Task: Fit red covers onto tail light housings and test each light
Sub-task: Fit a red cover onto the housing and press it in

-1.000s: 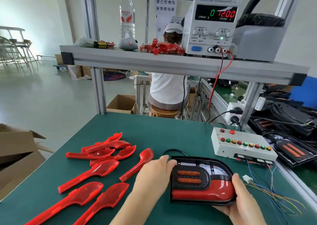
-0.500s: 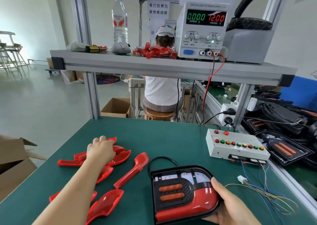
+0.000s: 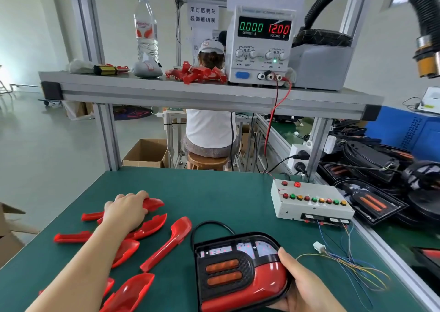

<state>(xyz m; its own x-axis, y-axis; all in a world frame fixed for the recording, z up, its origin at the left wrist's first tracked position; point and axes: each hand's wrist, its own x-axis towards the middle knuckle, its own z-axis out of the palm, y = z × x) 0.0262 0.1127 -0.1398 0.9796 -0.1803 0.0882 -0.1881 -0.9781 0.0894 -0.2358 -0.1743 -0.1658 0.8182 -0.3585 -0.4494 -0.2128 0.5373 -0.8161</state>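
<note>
The open cardboard box (image 3: 145, 153) on the floor past the desk's (image 3: 214, 192) far edge shows me only its inner wall, so I can't tell what is in it. The shelf (image 3: 166, 90) above carries a bottle (image 3: 145, 28), a heap of red parts and the supply (image 3: 260, 45), which reads 0.000 and 12.00. My left hand (image 3: 126, 210) is out over the desk's left half, fingers curled down over a cover (image 3: 153, 203), the farthest of the covers (image 3: 133, 295) scattered there; its rounded end pokes out past my fingertips. My right hand (image 3: 302, 285) grips the housing (image 3: 238, 271) by its right end, thumb lying on the top face, fingers wrapped under where I can't see them. The housing sits near the desk's near edge, right of centre, red along its near side, well apart from my left hand, with one loose cover lying between them. The test box (image 3: 309, 204) stands at the right edge, its white plug (image 3: 319, 247) lying loose on the desk near my right hand.
</note>
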